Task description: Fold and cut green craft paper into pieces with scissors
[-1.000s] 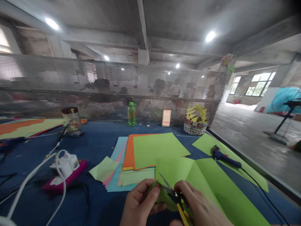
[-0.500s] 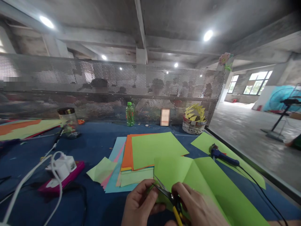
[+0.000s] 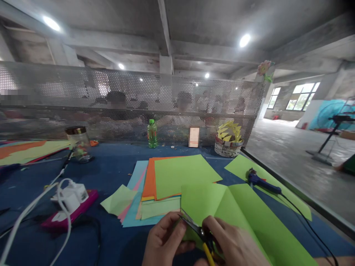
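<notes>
My right hand (image 3: 226,236) is closed round the scissors (image 3: 203,233), which have dark and yellow handles. Their slim blades are slightly apart and point up and left towards the fingertips of my left hand (image 3: 166,234). That hand is pinched at the blade tips on a small bit of green paper, mostly hidden by the fingers. Beneath both hands lies a large creased sheet of green paper (image 3: 257,210). Beyond it is a stack of coloured paper with a green sheet (image 3: 185,171) on top and orange, blue and pink sheets below.
A glue gun (image 3: 263,182) rests on green paper at the right, its cord running forward. On the left are a pink power strip (image 3: 90,199) with white plugs and a lidded jar (image 3: 79,147). A green bottle (image 3: 152,135) and a basket (image 3: 227,147) stand by the mesh partition (image 3: 133,81).
The view has shifted very slightly. The scissors' blades look a little closer together at the left fingertips; both hands stay almost in place.
</notes>
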`<state>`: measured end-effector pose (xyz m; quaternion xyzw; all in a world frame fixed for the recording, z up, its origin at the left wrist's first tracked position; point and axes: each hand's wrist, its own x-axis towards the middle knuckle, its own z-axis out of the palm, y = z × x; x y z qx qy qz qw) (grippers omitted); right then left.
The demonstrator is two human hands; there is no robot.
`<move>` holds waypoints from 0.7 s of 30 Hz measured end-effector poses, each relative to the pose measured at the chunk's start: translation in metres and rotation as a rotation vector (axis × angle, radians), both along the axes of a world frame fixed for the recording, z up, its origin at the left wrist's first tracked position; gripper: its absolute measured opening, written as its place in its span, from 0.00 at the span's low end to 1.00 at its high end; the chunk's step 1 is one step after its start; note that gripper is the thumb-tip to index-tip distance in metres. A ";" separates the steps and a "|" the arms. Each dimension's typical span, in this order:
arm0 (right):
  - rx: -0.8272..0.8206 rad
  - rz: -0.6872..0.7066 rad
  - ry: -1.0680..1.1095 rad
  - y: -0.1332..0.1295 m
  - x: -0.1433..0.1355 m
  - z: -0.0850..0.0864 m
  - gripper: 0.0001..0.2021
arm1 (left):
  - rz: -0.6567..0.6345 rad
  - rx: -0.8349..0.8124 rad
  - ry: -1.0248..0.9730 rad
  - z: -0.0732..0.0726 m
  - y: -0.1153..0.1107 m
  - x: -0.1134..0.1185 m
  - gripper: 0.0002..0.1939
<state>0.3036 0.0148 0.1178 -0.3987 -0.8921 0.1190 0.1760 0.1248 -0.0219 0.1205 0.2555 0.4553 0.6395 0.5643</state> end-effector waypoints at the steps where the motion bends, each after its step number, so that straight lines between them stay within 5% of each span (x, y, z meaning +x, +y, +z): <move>1: -0.003 -0.001 -0.011 0.000 0.000 0.000 0.20 | -0.005 0.004 0.003 0.000 0.000 0.000 0.20; 21: -0.067 0.002 -0.047 -0.002 0.000 0.000 0.16 | -0.051 -0.023 -0.073 0.004 -0.001 0.001 0.21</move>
